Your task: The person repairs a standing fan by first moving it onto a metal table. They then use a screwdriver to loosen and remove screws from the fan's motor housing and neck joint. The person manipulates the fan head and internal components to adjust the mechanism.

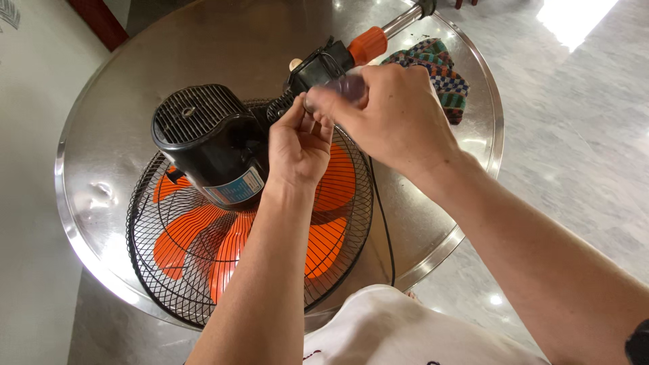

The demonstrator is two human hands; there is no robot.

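Hands meet above a fan lying face down on the round metal tabletop. Left hand pinches a small clear piece, and right hand grips it too. Patterned cloth lies near the orange knob.

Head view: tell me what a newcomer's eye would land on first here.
The bright orange fan blades inside the black wire grille stand out, lying face down on the round steel table with the black motor housing on top. Above the grille, the left hand and right hand meet, pinching something small and clear. An orange collar sits on the fan's pole, beside a patterned cloth.
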